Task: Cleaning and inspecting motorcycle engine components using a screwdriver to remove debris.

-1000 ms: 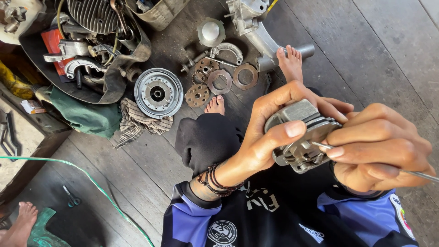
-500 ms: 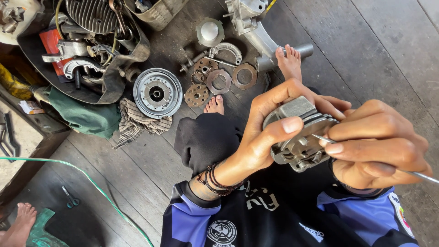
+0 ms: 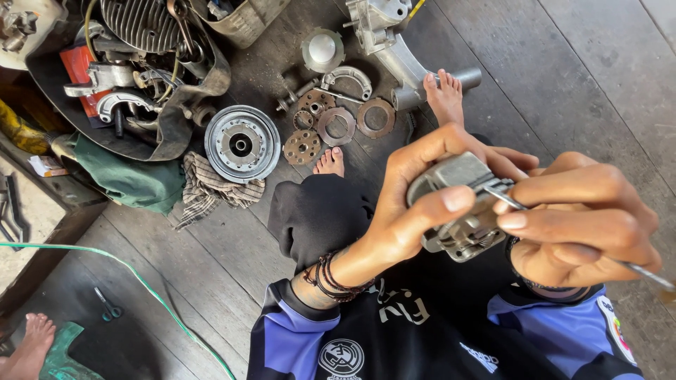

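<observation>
My left hand (image 3: 412, 211) grips a grey metal engine part (image 3: 461, 207), thumb across its front and fingers wrapped behind. My right hand (image 3: 581, 225) pinches a thin metal tool (image 3: 634, 271) whose tip rests against the top of that part; the shaft runs out to the lower right. Both hands are held up over my lap, above my dark trousers and bare feet (image 3: 445, 95) on the wooden floor. Dark bracelets circle my left wrist (image 3: 331, 276).
On the floor ahead lie a round grey drum (image 3: 241, 143), several rusty discs and rings (image 3: 338, 125), an engine casing (image 3: 384, 32), a finned cylinder (image 3: 137, 21), a checked rag (image 3: 211, 190) and green cloth (image 3: 130, 176). A green cord (image 3: 144, 285), scissors (image 3: 107, 305) and another person's foot (image 3: 32, 345) lie lower left.
My hands have stayed together on the part, shifting only slightly; the tool tip stays at the part's top. The view drifted a little.
</observation>
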